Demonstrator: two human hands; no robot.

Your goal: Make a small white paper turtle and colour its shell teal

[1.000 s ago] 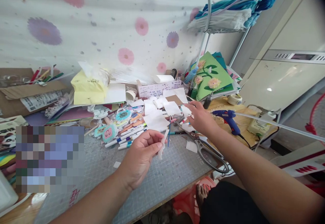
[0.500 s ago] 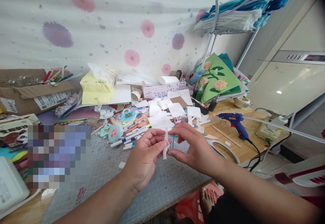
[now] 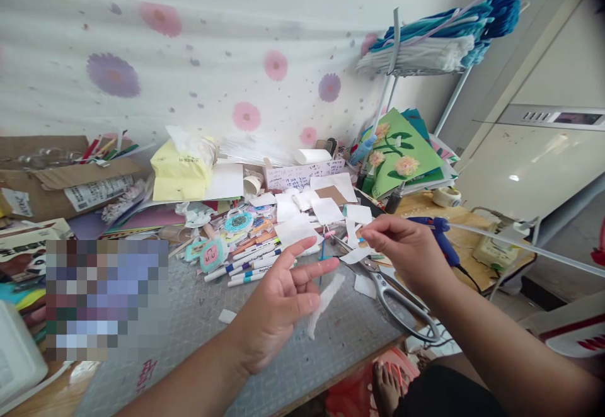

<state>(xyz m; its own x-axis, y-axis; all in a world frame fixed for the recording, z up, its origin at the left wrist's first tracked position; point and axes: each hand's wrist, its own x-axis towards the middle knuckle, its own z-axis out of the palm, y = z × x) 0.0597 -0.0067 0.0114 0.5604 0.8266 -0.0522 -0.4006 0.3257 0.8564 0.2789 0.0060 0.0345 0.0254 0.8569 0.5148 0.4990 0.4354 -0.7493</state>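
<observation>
My left hand (image 3: 278, 307) hovers over the grey cutting mat (image 3: 189, 322). Its index and middle fingers are stretched out, and a narrow white strip (image 3: 324, 303) hangs from its lower fingers and thumb. My right hand (image 3: 406, 250) is up and to the right, apart from the strip, with thumb and fingertips pinched together. I see nothing clearly between them. A white paper scrap (image 3: 355, 255) lies just under those fingertips, beside large metal scissors (image 3: 394, 294) on the mat.
Markers (image 3: 246, 262), paper squares (image 3: 295, 228) and cutouts litter the mat's far side. A blue glue gun (image 3: 442, 240) lies on the wooden top at right. Behind are a yellow tissue pack (image 3: 177, 174), a green flower card (image 3: 401, 152), a cardboard box (image 3: 57, 177) and a wire rack (image 3: 425, 45).
My right hand came back from the paper pile and pinched the strip together with the left. It has now let go and moved up right, and my left fingers have spread.
</observation>
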